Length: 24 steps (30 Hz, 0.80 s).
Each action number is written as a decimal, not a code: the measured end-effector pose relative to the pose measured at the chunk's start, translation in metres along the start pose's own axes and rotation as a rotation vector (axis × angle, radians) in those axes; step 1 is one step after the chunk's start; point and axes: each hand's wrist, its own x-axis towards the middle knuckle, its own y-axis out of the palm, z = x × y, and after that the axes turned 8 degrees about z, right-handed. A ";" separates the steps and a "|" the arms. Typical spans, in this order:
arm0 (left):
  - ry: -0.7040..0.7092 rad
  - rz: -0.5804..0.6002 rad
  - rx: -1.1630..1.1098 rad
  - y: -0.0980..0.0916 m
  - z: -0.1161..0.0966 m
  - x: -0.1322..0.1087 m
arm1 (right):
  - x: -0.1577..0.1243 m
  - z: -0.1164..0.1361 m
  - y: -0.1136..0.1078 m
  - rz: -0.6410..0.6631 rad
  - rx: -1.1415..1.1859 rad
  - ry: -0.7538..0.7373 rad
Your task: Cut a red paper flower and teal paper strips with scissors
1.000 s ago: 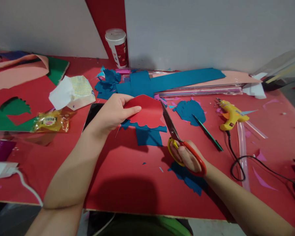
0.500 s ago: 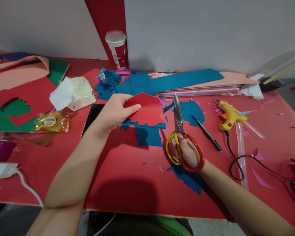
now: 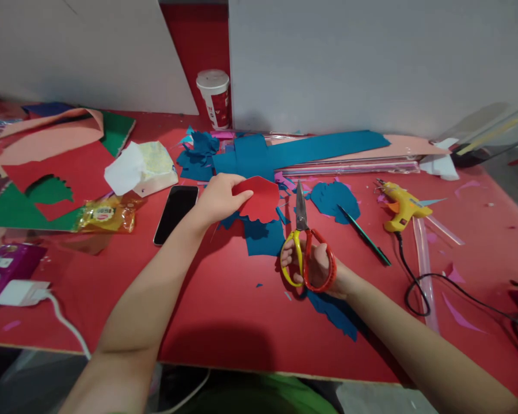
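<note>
My left hand (image 3: 222, 198) pinches the left edge of a red paper piece (image 3: 263, 198) with a scalloped lower rim, thumb on top. Through the handles of the scissors (image 3: 301, 215), one yellow and one red, go the fingers of my right hand (image 3: 317, 264). Their blades point away from me, pressed together, just right of the red paper and apart from it. Blue paper (image 3: 265, 238) lies under the red piece. A scalloped blue cutout (image 3: 335, 201) sits to the right, with a green pen (image 3: 365, 236) across its edge. Another blue scrap (image 3: 334, 313) lies below my right wrist.
A yellow glue gun (image 3: 403, 204) with a black cord rests at the right. A lidded paper cup (image 3: 214, 100) stands by the back panels. At left are a phone (image 3: 176, 213), a yellow wrapper (image 3: 107, 215), coloured sheets (image 3: 75, 152) and a white charger (image 3: 21, 293).
The red paper has turned slightly in my left hand. The scissors have shifted left and a little lower in the view. My head view has moved, showing more of the phone at left.
</note>
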 end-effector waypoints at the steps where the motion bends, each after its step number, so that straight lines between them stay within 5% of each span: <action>1: -0.001 0.003 0.003 0.000 0.001 0.000 | 0.000 -0.001 -0.001 0.010 0.009 0.015; 14: 0.093 -0.029 0.001 -0.006 -0.002 -0.003 | -0.001 0.007 -0.010 0.064 -0.122 -0.011; 24: 0.013 0.006 -0.504 0.011 -0.001 -0.008 | 0.027 0.028 0.017 -0.341 -0.266 -0.128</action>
